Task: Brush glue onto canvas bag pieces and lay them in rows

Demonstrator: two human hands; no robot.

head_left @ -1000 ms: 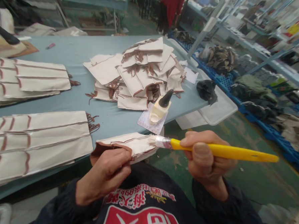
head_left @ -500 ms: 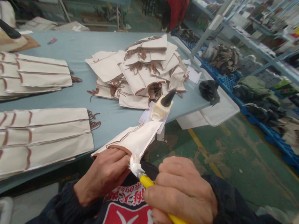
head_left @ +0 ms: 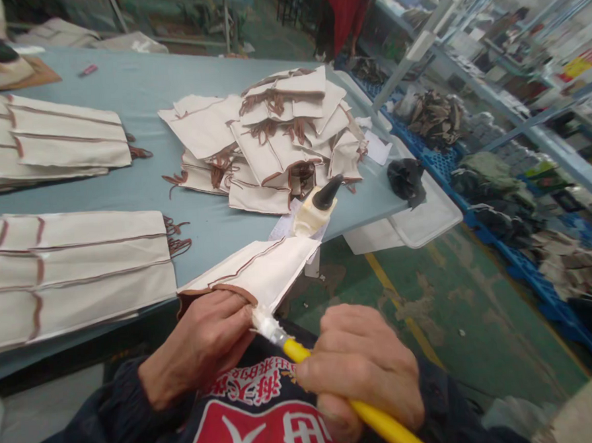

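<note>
My left hand (head_left: 210,332) is closed on the brown-trimmed edge of a cream fabric piece (head_left: 269,269), its fingers partly hidden by the cloth. The piece stretches from my hand to the table corner. In my right hand (head_left: 366,370) is a brush (head_left: 295,350) with a yellow handle, gripped in a fist. The brush's white-coated bristles touch the trimmed edge of the piece, right beside my left fingertips. Just past the far end of the piece stands a glue bottle (head_left: 315,210) with a black pointed nozzle, crusted in cream residue.
On the blue-green table (head_left: 197,236) lies a heap of cream pieces (head_left: 271,133) with brown cords. Overlapping rows of similar pieces (head_left: 99,258) lie at the left. A black crumpled bag (head_left: 407,181) sits near the right edge, above a white tray (head_left: 429,221). Blue pallets with bundles line the right.
The brush has shifted slightly left along the trimmed edge, its handle now lying flatter. The left hand keeps its hold, and the whole view has drifted a little.
</note>
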